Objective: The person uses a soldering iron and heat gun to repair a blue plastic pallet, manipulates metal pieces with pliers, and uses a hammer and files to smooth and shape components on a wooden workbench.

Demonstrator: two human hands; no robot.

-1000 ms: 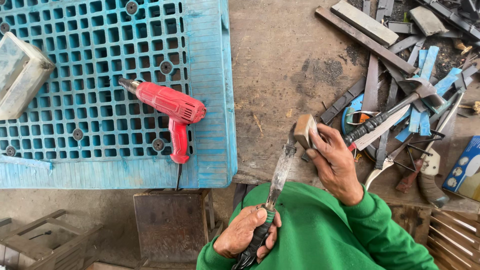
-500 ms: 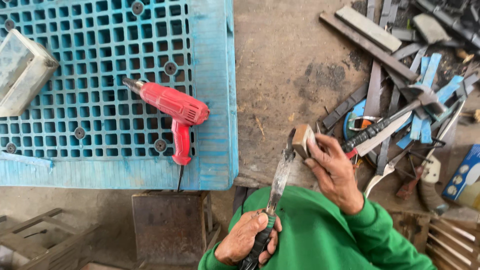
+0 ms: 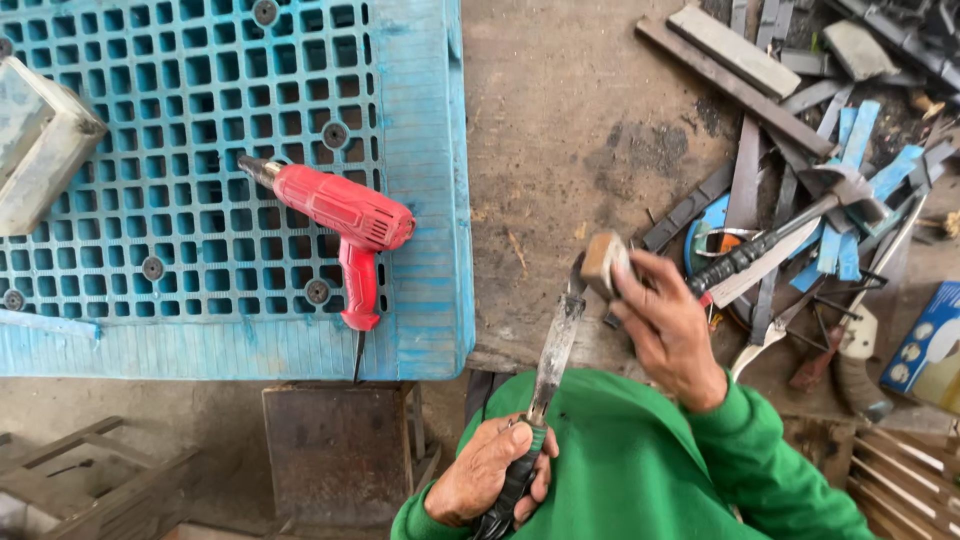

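— Knife (image 3: 556, 345), first of all: where does it sit and what is it made of?

— It runs up from the lower middle of the view toward the bench edge. Its blade is long, narrow, dull grey metal, mottled and rough-looking rather than polished. The handle is black with a green band where it meets the blade.

— Who has hold of it?

— The left hand (image 3: 487, 474), fingers curled tight around the black handle, just above a green sleeve.

— And the other hand?

— The right hand (image 3: 668, 328) has its fingers closed on a small rectangular block (image 3: 604, 263), tan and grey, matte and gritty like stone. The block touches the blade close to its tip.

— What lies underneath?

— A worn workbench (image 3: 570, 120), brownish, stained and scuffed. To the left, a blue plastic pallet (image 3: 420, 250) with an open square grid, and a red electric drill (image 3: 335, 215) of smooth plastic with a metal nose lying on it. A pale boxy block (image 3: 35, 150) sits at the pallet's far left corner.

— To the right?

— A heap of flat grey metal strips (image 3: 745, 175) and blue bits, with a hammer (image 3: 790, 225), dark gripped handle and steel head, lying across them.
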